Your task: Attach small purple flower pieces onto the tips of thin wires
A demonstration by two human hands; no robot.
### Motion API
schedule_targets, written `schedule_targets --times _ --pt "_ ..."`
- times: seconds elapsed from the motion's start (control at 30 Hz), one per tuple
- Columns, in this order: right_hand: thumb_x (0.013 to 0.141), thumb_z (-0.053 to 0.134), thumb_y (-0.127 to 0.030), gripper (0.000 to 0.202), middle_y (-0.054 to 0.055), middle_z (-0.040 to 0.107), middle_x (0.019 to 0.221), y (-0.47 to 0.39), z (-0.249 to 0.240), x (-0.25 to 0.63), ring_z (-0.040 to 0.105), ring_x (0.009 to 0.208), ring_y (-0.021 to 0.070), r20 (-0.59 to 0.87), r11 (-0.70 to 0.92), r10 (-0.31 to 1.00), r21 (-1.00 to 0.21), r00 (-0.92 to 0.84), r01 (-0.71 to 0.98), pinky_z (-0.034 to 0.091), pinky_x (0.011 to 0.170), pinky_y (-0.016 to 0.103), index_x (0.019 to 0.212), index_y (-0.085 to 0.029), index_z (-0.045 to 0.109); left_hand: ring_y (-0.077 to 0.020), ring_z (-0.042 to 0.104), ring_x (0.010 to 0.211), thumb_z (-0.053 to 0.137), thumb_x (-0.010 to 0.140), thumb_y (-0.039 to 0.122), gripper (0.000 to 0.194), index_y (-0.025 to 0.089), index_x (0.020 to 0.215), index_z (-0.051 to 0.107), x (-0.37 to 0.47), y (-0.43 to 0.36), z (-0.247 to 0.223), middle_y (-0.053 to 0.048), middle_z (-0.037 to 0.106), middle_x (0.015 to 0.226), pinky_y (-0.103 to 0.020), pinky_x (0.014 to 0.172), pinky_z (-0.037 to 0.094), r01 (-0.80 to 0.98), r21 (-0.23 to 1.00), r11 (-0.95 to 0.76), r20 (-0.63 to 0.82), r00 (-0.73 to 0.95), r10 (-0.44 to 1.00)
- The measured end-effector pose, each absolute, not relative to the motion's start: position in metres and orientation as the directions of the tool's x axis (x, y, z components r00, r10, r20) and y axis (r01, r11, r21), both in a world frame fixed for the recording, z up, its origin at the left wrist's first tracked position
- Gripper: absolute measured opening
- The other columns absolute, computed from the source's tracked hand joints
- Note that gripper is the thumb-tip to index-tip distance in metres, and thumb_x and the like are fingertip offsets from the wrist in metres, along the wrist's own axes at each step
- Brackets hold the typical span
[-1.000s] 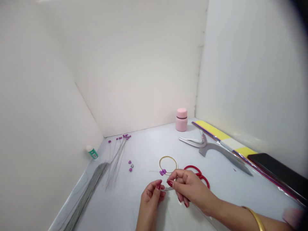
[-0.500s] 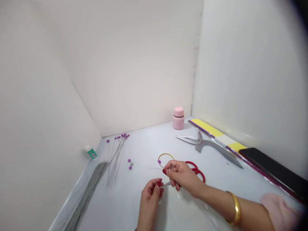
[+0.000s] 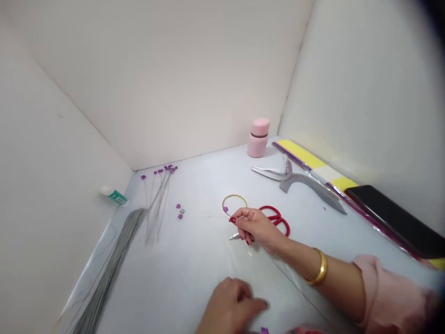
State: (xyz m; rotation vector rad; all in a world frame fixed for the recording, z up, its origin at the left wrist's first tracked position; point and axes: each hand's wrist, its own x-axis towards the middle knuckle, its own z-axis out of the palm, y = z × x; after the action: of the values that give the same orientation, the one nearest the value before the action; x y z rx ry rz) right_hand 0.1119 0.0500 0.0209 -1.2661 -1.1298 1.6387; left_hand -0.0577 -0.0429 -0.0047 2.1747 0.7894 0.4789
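Observation:
My right hand (image 3: 255, 227) pinches the lower edge of a thin gold hoop (image 3: 234, 195) between thumb and fingers. A small purple star (image 3: 225, 209) sits on the hoop's left side. Beneath this hand lie red-handled scissors (image 3: 283, 226), their tip showing at the left. My left hand (image 3: 227, 306) is at the bottom edge, somewhat blurred, with thumb and fingers apart and nothing visible in them. A purple star (image 3: 264, 330) lies near it, cut off by the frame. Two loose purple stars (image 3: 180, 216) and a small silvery bead (image 3: 182, 211) rest left of the hoop.
At the left lie a bundle of grey wires (image 3: 118, 260), wire stems with purple tips (image 3: 169, 168) and a glue stick (image 3: 116, 196). A pink bottle (image 3: 258, 138), a grey hammer-like tool (image 3: 309, 183), coloured sheets (image 3: 302, 153) and a black phone (image 3: 396, 220) stand or lie to the right.
My left hand has left the right hand's side and moved down toward the bottom edge. The right hand still holds the hoop. The camera view has shifted, so the table sits higher.

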Motion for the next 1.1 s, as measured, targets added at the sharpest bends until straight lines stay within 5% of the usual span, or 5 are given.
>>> schedule_targets --times 0.23,0.37,0.43,0.87,1.1 --pt "0.075 0.054 -0.034 0.018 -0.007 0.051 0.040 0.050 0.029 0.113 0.036 0.027 0.0036 -0.288 -0.321 0.910 -0.945 -0.298 -0.067 0.024 0.030 0.014 0.077 -0.016 0.052 -0.0214 0.063 0.069 0.048 0.082 0.027 0.025 0.016 0.086 0.070 -0.047 -0.035 -0.026 -0.014 0.070 0.074 -0.029 0.063 0.048 0.349 0.785 -0.512 0.175 0.667 0.724" --pt "0.076 0.053 -0.033 0.017 -0.008 0.051 0.040 0.045 0.034 0.110 0.035 0.027 0.0038 -0.265 -0.289 0.911 -0.957 -0.316 -0.033 0.026 0.031 0.014 0.080 -0.017 0.052 -0.0161 0.062 0.068 0.063 0.073 0.023 0.015 0.017 0.084 0.070 -0.060 -0.016 -0.003 -0.007 0.070 0.075 -0.024 0.064 0.048 0.004 0.996 0.092 -0.092 0.169 0.981" --pt "0.076 0.054 -0.032 0.017 -0.007 0.052 0.041 0.041 0.038 0.106 0.036 0.028 0.0042 -0.244 -0.258 0.912 -0.966 -0.330 0.003 0.028 0.031 0.015 0.081 -0.016 0.054 -0.0130 0.062 0.064 0.071 0.066 0.025 0.016 0.016 0.079 0.070 -0.063 -0.007 0.009 -0.004 0.070 0.070 -0.022 0.064 0.049 -0.339 0.895 0.291 -0.312 -0.006 0.950" --pt "0.072 0.059 -0.026 0.010 -0.005 0.048 0.045 0.039 0.085 0.102 0.042 0.041 0.0083 -0.041 0.050 0.958 -0.950 -0.283 0.309 0.030 0.040 0.018 0.066 -0.019 0.065 -0.0083 0.064 0.068 0.067 0.072 0.016 0.014 0.013 0.085 0.067 -0.056 0.014 0.033 -0.003 0.070 0.077 -0.017 0.065 0.052 -0.621 0.759 0.196 -0.321 -0.096 0.942" --pt "0.076 0.052 -0.028 0.012 -0.005 0.049 0.043 0.040 0.080 0.095 0.040 0.034 0.0079 -0.123 -0.035 0.932 -0.967 -0.342 0.252 0.031 0.033 0.017 0.074 -0.019 0.060 -0.0080 0.063 0.064 0.066 0.073 0.018 0.011 0.012 0.083 0.067 -0.057 0.015 0.049 -0.003 0.068 0.074 -0.018 0.064 0.052 -0.644 0.746 0.168 -0.296 -0.095 0.950"
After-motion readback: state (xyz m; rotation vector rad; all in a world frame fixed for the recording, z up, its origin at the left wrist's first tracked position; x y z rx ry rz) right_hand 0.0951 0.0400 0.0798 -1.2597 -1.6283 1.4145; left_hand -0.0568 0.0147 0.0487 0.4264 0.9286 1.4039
